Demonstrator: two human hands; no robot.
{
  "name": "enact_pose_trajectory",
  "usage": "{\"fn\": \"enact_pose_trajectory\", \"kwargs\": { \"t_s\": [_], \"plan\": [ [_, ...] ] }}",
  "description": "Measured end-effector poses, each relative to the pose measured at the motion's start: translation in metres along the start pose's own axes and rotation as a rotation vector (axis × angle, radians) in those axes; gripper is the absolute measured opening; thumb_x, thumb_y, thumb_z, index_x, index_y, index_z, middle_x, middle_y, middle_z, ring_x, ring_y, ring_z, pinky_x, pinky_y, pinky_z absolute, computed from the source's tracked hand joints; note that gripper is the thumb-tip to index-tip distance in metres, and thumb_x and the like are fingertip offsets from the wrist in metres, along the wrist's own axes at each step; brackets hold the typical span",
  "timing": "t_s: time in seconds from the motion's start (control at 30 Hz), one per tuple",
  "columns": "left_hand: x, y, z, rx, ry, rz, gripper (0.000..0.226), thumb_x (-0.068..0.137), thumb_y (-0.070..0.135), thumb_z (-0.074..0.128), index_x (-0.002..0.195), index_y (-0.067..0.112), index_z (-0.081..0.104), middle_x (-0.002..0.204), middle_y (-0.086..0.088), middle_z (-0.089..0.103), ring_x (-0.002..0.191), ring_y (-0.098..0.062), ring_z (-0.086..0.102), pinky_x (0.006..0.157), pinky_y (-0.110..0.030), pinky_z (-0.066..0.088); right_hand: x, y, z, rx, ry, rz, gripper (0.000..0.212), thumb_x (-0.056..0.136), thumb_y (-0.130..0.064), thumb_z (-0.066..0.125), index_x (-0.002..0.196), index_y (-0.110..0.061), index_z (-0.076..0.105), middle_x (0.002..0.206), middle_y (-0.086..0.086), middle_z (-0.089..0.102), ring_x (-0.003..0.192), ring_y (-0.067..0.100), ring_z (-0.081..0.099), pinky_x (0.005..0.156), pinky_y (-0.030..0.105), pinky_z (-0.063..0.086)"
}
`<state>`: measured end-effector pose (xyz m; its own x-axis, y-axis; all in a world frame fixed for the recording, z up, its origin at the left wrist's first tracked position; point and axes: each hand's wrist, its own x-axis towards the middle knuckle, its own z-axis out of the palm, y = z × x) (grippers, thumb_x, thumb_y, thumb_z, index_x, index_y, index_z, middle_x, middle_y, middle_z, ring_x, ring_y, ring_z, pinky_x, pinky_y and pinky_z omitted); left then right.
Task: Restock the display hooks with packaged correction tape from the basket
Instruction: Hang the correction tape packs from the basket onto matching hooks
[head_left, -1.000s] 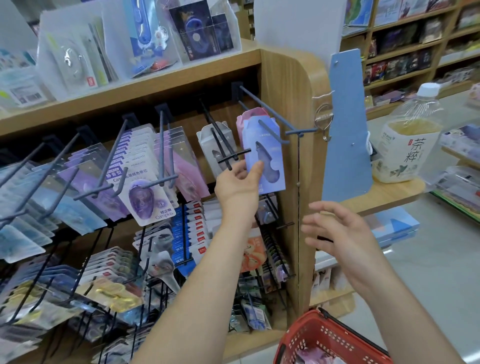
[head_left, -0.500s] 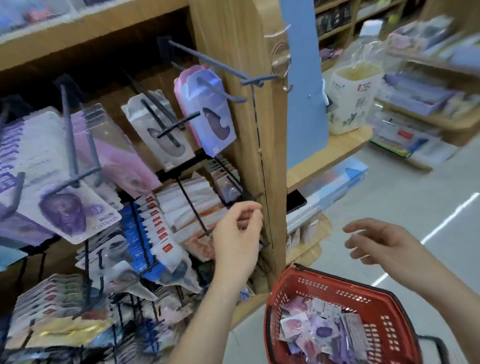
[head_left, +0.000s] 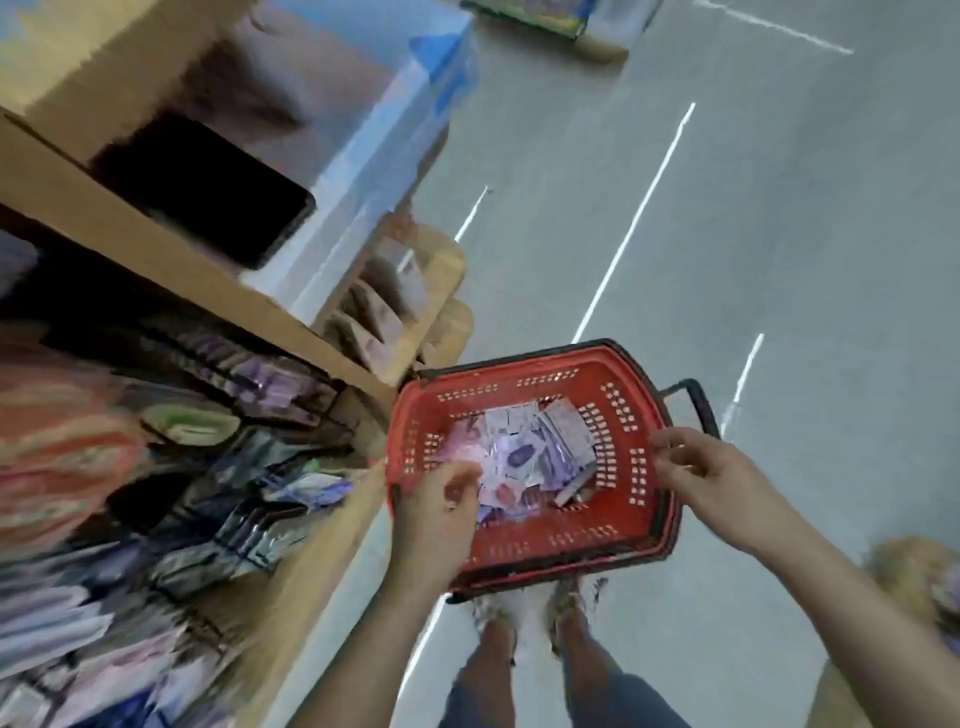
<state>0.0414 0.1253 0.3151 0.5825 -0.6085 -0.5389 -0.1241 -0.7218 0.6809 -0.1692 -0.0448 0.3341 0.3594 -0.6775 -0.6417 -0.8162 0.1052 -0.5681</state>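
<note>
Down on the grey floor (head_left: 779, 260), by the person's feet, stands the red basket (head_left: 550, 540), with a heap of purple and pink correction tape packets (head_left: 524, 457) inside. Over its left rim the left hand (head_left: 441, 512) reaches in, fingers curled at the heap's edge; blur hides whether its grip has a packet. At the right rim hovers the right hand (head_left: 711, 478), grip loose, fingers half bent, holding nothing. Leftward, the display hooks (head_left: 197, 467) are blurred.

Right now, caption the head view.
Left hand over the correction tape packs in the red basket; right hand at its rim.
</note>
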Motion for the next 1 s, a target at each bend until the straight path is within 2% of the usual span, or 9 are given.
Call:
{"fn": "enact_pose_trajectory", "kwargs": {
  "t_s": [0.1,0.23,0.47,0.63,0.7,0.77,0.83,0.9,1.0],
  "plan": [
    [0.05,-0.051,0.06,0.044,-0.062,-0.077,0.03,0.093,0.003,0.055,0.116,0.017,0.068,0.11,0.006,0.069,0.101,-0.01,0.062,0.081,-0.014,0.041,0.058,0.055,0.038,-0.03,-0.01,0.074,0.033,0.095,-0.013,0.061,0.127,-0.022,0.058,0.109,-0.001,0.066,0.098,0.017,0.062,0.075,0.008,0.043],
    [0.139,-0.136,0.146,0.099,-0.146,-0.179,0.041,0.092,0.006,0.059,0.131,0.017,0.059,0.131,0.002,0.062,0.118,-0.015,0.057,0.095,-0.026,0.044,0.162,0.127,0.108,-0.087,-0.053,0.113,0.061,0.092,-0.017,0.065,0.147,-0.017,0.039,0.136,0.01,0.059,0.116,0.027,0.06,0.095,0.033,0.047],
    [0.295,-0.257,0.259,0.321,-0.081,-0.103,0.067,0.087,0.027,0.066,0.147,0.014,0.039,0.145,-0.009,0.05,0.129,-0.031,0.051,0.104,-0.043,0.043,0.347,0.23,0.229,-0.313,-0.092,0.082,0.101,0.083,-0.035,0.075,0.156,-0.012,0.01,0.154,0.022,0.033,0.14,0.039,0.036,0.113,0.042,0.033],
    [0.373,-0.295,0.303,0.132,0.01,-0.233,0.078,0.079,0.047,0.072,0.141,0.013,0.039,0.135,-0.013,0.057,0.11,-0.032,0.062,0.093,-0.047,0.053,0.415,0.281,0.281,-0.486,-0.024,0.072,0.114,0.079,-0.046,0.076,0.157,-0.016,-0.001,0.149,0.031,0.031,0.135,0.047,0.038,0.111,0.051,0.037],
    [0.389,-0.3,0.313,0.06,0.069,-0.254,0.082,0.079,0.041,0.078,0.145,0.013,0.038,0.143,-0.01,0.052,0.12,-0.028,0.057,0.098,-0.042,0.051,0.424,0.291,0.29,-0.509,0.037,0.077,0.117,0.075,-0.042,0.081,0.156,-0.015,0.001,0.141,0.032,0.039,0.125,0.049,0.047,0.103,0.05,0.044],
    [0.396,-0.302,0.318,0.054,0.087,-0.274,0.071,0.08,0.036,0.079,0.14,0.015,0.048,0.141,-0.007,0.053,0.125,-0.025,0.054,0.095,-0.028,0.046,0.429,0.295,0.289,-0.461,0.087,0.07,0.115,0.071,-0.033,0.084,0.155,-0.013,0.008,0.132,0.028,0.052,0.114,0.045,0.057,0.088,0.043,0.047],
    [0.392,-0.3,0.322,-0.056,-0.026,-0.26,0.047,0.084,0.025,0.078,0.127,0.015,0.064,0.133,-0.005,0.061,0.116,-0.021,0.061,0.09,-0.022,0.047,0.428,0.293,0.284,-0.371,0.077,0.079,0.101,0.073,-0.028,0.084,0.15,-0.01,0.021,0.125,0.02,0.06,0.107,0.039,0.062,0.076,0.033,0.042],
    [0.378,-0.295,0.324,-0.095,-0.088,-0.174,0.029,0.087,0.018,0.075,0.116,0.016,0.072,0.127,-0.003,0.066,0.113,-0.015,0.062,0.1,-0.027,0.047,0.425,0.292,0.276,-0.227,0.054,0.147,0.082,0.076,-0.025,0.081,0.142,-0.01,0.034,0.123,0.011,0.062,0.107,0.034,0.062,0.077,0.03,0.041],
    [0.358,-0.285,0.318,-0.068,0.088,-0.057,0.014,0.089,0.019,0.071,0.102,0.019,0.076,0.104,0.01,0.07,0.097,-0.005,0.061,0.086,-0.018,0.042,0.415,0.295,0.268,0.065,0.089,0.241,0.045,0.079,-0.015,0.074,0.121,-0.016,0.057,0.116,0.0,0.066,0.103,0.023,0.064,0.087,0.033,0.051]
  ]
}}
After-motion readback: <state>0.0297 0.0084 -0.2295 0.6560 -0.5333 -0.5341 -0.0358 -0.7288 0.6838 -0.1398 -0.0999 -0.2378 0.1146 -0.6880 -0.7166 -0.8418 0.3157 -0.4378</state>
